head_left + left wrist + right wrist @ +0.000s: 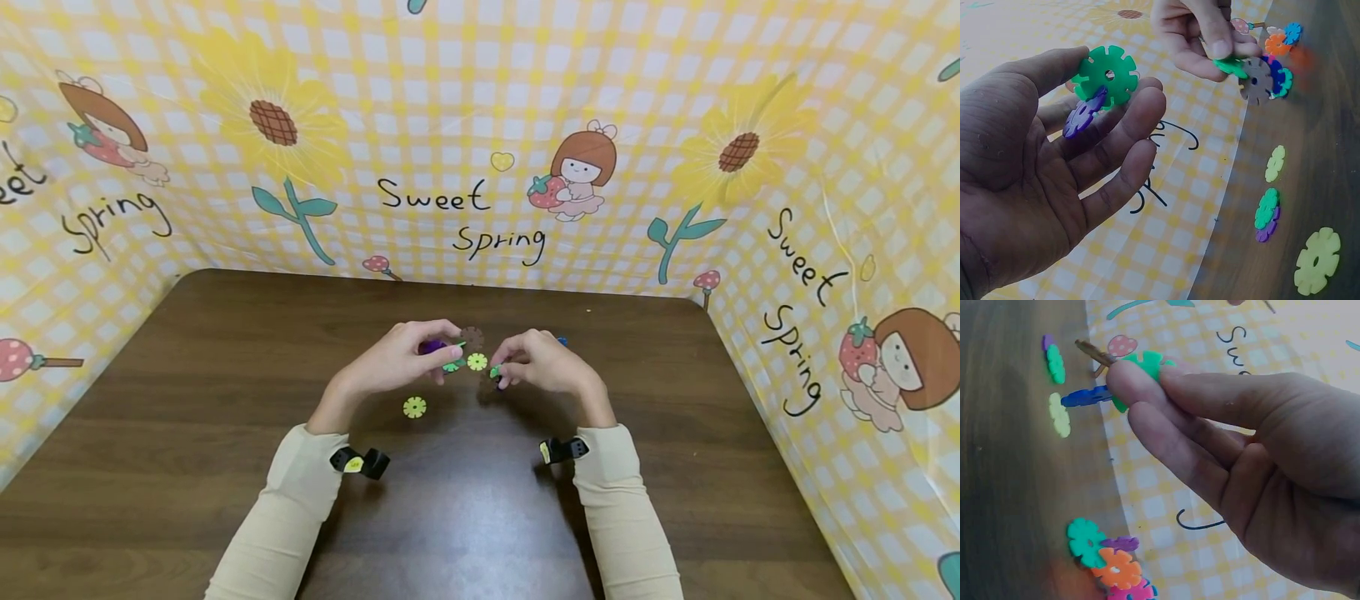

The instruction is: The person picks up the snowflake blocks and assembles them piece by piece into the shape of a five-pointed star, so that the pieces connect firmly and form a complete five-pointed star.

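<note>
My left hand pinches a green notched disc between thumb and fingertips; a purple disc is slotted onto its edge. The other fingers of that hand are spread behind it. To the right, my right hand pinches another green disc between thumb and index finger. A brown disc and a blue disc stick out from that green disc. The two hands face each other, a short gap apart, over the table.
A yellow disc lies on the table between the hands, another yellow disc nearer the front. A green disc overlaps a purple one. Beyond the right hand is a pile including an orange disc. Patterned cloth walls the brown table.
</note>
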Motion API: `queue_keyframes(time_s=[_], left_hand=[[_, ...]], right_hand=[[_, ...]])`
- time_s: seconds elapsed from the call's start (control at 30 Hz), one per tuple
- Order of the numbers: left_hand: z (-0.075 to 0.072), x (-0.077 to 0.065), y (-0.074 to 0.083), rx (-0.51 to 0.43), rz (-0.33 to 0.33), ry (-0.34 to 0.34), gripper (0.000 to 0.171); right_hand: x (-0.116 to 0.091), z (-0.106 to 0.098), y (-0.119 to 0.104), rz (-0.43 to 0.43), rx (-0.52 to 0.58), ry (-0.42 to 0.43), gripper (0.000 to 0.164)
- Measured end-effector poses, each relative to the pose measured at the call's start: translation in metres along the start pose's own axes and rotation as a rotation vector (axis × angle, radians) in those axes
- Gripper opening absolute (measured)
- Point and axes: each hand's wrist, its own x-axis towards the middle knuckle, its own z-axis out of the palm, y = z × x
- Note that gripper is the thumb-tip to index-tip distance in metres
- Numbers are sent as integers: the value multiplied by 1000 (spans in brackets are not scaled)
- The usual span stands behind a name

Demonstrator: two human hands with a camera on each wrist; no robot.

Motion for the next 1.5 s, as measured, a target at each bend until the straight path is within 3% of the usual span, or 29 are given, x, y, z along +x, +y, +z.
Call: queue_keyframes(time_s=[0.37, 0.77, 1.5], left_hand=[[-1, -2, 1, 58, 6, 41, 33], [1, -1, 0, 84, -22, 42, 29], [3, 1, -5, 145, 8, 33, 7]], right_hand=[[-4, -3, -10, -103, -30, 41, 7], [-5, -3, -10, -70, 93, 58, 7], [-8, -5, -20, -135, 45, 204, 7]])
